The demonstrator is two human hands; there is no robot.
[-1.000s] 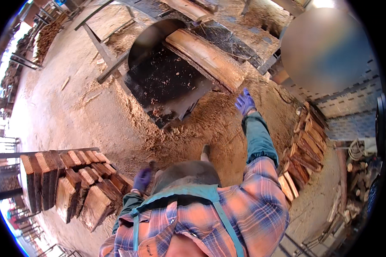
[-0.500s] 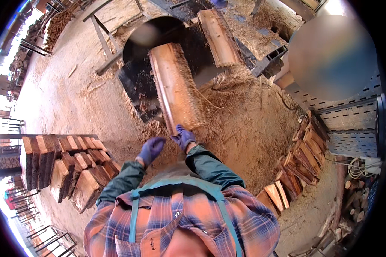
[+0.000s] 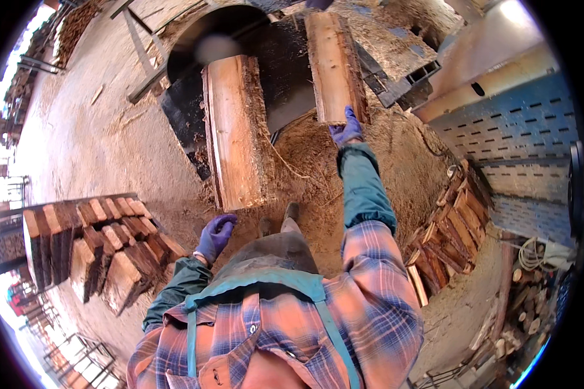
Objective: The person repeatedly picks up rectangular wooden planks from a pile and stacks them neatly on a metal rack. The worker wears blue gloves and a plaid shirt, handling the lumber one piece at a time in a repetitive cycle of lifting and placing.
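From the head camera, a gloved right hand (image 3: 346,133) touches the near end of a wooden slab (image 3: 333,68) on the right of the black table (image 3: 284,71); whether it clamps cannot be told. The left hand (image 3: 215,237), half-open and empty, hangs before the table near a second slab (image 3: 235,133) overhanging it.

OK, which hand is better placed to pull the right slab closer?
Probably the right hand: it is at the near end of the right slab. The left hand looks empty and is nearer the left slab.
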